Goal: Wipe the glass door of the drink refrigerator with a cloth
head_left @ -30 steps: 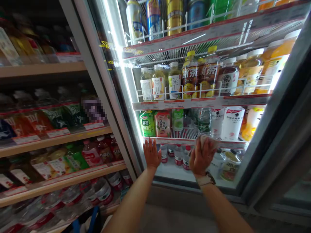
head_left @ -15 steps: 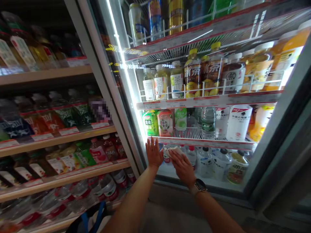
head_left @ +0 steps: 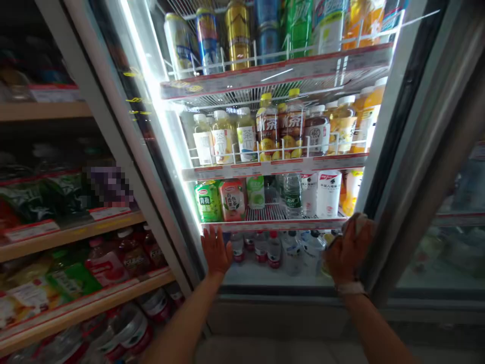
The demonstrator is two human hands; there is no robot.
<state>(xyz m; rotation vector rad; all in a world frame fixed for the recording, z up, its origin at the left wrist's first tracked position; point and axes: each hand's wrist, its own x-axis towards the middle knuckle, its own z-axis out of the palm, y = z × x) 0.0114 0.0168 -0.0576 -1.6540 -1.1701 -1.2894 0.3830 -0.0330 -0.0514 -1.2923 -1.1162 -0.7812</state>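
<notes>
The glass door (head_left: 273, 278) of a lit drinks fridge stands in front of me. My left hand (head_left: 216, 251) lies against its lower left part, fingers stretched and spread, holding nothing. Toward the lower right edge of the glass, by the door frame, is my right hand (head_left: 349, 248), slightly blurred. A pale crumpled cloth (head_left: 361, 220) shows at its fingers, mostly covered by the hand. Through the glass, a green tea bottle (head_left: 208, 201) and a red tea bottle (head_left: 232, 200) stand just above my left hand.
Rows of bottles and cans fill the fridge's wire shelves (head_left: 284, 163). A wooden shelf rack (head_left: 94, 296) with drinks adjoins on the left. On the right, a thick metal door frame (head_left: 411, 217) separates this door from another glass door (head_left: 450, 253).
My right hand has swept right with the cloth, from near my left hand to the door's right edge. My left hand stays spread on the glass. The view has shifted right.
</notes>
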